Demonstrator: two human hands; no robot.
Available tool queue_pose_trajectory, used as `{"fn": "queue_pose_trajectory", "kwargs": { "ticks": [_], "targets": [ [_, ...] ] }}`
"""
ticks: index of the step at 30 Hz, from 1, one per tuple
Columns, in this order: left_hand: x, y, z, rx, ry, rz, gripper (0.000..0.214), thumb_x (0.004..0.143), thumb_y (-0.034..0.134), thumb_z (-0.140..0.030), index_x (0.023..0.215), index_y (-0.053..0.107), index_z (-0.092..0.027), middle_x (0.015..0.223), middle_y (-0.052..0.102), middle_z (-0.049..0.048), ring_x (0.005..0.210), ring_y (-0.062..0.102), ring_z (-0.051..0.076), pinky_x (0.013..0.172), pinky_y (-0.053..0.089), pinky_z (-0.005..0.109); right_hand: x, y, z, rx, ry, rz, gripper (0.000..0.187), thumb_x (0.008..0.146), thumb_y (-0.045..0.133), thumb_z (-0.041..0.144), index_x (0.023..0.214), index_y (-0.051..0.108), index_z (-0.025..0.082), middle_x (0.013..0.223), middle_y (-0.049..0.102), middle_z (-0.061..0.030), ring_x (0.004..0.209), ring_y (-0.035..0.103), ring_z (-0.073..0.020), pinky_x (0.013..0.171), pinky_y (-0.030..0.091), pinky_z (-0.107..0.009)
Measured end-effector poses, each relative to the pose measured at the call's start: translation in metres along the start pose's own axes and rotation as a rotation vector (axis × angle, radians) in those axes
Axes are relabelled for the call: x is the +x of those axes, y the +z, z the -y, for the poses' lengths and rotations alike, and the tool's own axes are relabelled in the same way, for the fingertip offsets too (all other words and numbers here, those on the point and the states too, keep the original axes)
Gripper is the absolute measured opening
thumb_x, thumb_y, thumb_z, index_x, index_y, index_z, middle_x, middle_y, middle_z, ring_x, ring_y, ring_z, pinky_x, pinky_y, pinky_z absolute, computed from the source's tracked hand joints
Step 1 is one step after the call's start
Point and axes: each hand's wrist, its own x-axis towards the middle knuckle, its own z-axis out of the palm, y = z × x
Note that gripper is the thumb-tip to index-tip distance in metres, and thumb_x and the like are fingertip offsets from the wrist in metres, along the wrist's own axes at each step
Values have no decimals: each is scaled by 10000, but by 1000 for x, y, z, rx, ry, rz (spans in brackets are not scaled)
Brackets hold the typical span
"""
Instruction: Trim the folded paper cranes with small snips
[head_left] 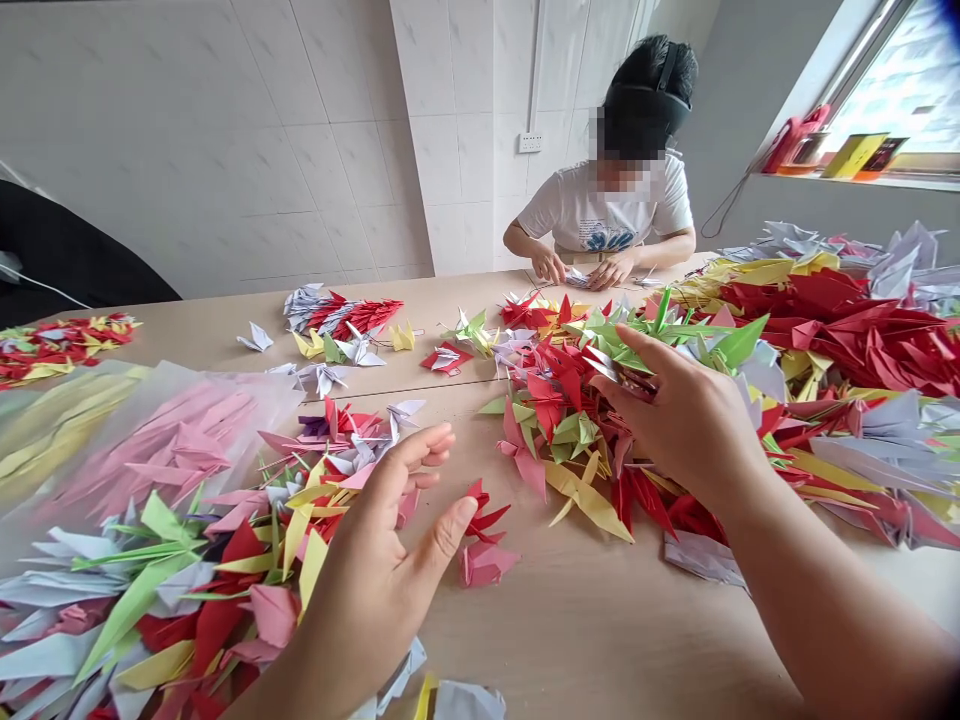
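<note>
My left hand (405,540) is held above the table with its fingers loosely curled and thumb apart, holding nothing. Just right of its thumb lie a red folded paper crane (486,510) and a pink folded paper piece (487,563). Over the large pile of colourful paper cranes (555,400) reaches my right hand (686,420). Its thumb and index finger are spread, with a whitish paper piece (600,362) near the tips. Whether the fingers touch it I cannot tell, and the other fingers are hidden. A yellow paper crane (589,497) lies below this hand.
Another heap of paper cranes (172,600) covers the near left, beside clear bags of pink (184,440) and yellow folded paper. Across the table (585,640) a person (607,200) handles a whitish paper piece. Strung-looking grey and red cranes (341,312) lie at the back.
</note>
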Motion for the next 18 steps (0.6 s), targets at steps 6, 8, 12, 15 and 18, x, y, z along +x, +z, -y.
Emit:
{"fn": "queue_pose_trajectory", "kwargs": {
  "ticks": [6, 8, 12, 15, 18],
  "targets": [
    [-2, -3, -11, -146, 62, -75, 362, 970, 618, -392, 1308, 489, -411, 1366, 586, -18, 1271, 566, 191, 1025, 500, 334, -20, -22, 24, 568, 30, 320, 346, 990, 504, 480, 1065, 730, 229, 771, 725, -35, 522, 580, -136, 455, 420, -244],
    [-2, -7, -12, -107, 64, -70, 302, 974, 606, -410, 1261, 515, -382, 1322, 606, -8, 1224, 594, 197, 975, 525, 329, -26, -23, 30, 929, 81, 529, 387, 1013, 454, 522, 1032, 698, 222, 810, 725, -43, 523, 570, -124, 449, 414, -237],
    [6, -13, -6, 293, 78, 135, 213, 1005, 524, -409, 1197, 565, -325, 1215, 663, 15, 1083, 646, 216, 842, 539, 340, -31, -4, 38, 653, -59, 723, 385, 1054, 378, 459, 972, 664, 214, 774, 695, -21, 586, 583, -134, 516, 438, -247],
    [12, -10, 3, 516, 142, 339, 188, 988, 531, -258, 1157, 613, -270, 1202, 683, 38, 1119, 629, 254, 927, 494, 405, -35, 21, 41, 418, -109, 725, 199, 992, 544, 271, 883, 682, 178, 744, 671, -25, 642, 584, -158, 581, 422, -283],
    [14, -4, 8, 569, 158, 431, 178, 944, 578, -185, 1102, 650, -222, 1139, 708, 61, 1136, 618, 291, 983, 448, 461, -42, 43, 43, 317, -138, 746, 66, 933, 633, 178, 937, 696, 158, 861, 700, -42, 759, 637, -180, 679, 487, -314]
  ]
}}
